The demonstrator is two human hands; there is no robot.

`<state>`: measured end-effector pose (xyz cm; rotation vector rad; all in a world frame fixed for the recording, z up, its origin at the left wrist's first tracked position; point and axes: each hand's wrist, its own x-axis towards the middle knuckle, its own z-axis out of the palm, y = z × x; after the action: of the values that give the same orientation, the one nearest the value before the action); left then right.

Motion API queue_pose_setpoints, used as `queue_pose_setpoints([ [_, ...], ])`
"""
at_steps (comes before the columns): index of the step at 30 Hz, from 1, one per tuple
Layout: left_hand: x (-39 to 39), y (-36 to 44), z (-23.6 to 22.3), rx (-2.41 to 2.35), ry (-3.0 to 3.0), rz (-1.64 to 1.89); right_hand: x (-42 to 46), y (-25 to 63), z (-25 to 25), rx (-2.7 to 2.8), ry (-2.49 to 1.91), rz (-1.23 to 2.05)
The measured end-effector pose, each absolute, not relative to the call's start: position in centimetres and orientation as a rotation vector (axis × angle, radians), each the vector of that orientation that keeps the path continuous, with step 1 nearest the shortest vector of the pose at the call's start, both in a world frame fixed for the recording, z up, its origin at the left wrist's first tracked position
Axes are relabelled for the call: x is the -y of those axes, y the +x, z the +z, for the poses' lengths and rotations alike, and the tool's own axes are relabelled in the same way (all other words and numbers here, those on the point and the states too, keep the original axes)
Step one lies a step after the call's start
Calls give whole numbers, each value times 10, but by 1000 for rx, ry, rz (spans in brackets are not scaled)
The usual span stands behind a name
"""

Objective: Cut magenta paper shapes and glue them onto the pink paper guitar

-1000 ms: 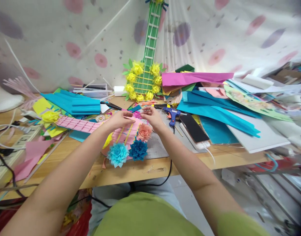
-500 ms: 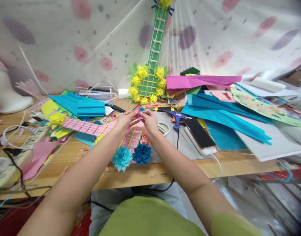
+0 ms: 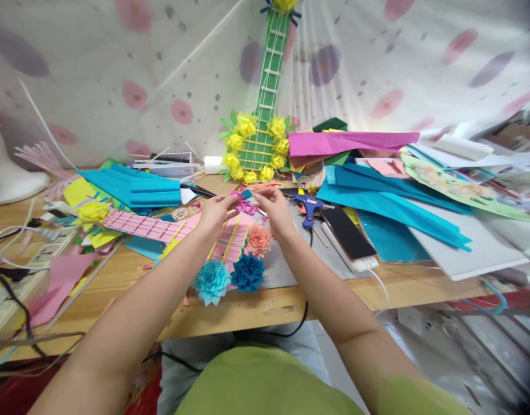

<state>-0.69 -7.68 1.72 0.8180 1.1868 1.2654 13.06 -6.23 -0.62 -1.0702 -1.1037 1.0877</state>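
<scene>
A fringed magenta paper strip (image 3: pixel 246 208) stretches between my hands, above the upper edge of a pink paper guitar (image 3: pixel 191 222). My left hand (image 3: pixel 217 214) pinches its left end between thumb and fingers. On the other side my right hand (image 3: pixel 274 208) has its fingertips closed at the strip; the exact grip is too small to see clearly. Below them, the guitar's body carries a light blue paper flower (image 3: pixel 211 281), a dark blue one (image 3: pixel 248 273) and a coral one (image 3: pixel 258 240). Yellow strips cross the body, and my left forearm covers part of it.
A green paper guitar (image 3: pixel 269 86) with yellow flowers leans against the curtain. To the right are a blue glue gun (image 3: pixel 308 208), a phone (image 3: pixel 348 231) and blue paper sheets (image 3: pixel 394 190). Folded blue paper (image 3: pixel 132 185) and a power strip (image 3: pixel 35 276) lie left.
My hands came together at the magenta paper, then moved apart again, and more of the strip shows between them. The coral flower, partly covered half a second ago, is visible again.
</scene>
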Motion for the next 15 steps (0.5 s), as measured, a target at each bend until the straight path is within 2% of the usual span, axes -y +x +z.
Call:
queue_pose_setpoints([
  [6,73,-20,17,-1283,945,1199,62,224,-25,1619,-2079,153],
  [10,72,-25,21,-1269,997,1140,64,236,-41,1696,-2319,-55],
  [15,76,-32,18,-1210,1033,1031,60,231,-55,1674,-2364,-93],
])
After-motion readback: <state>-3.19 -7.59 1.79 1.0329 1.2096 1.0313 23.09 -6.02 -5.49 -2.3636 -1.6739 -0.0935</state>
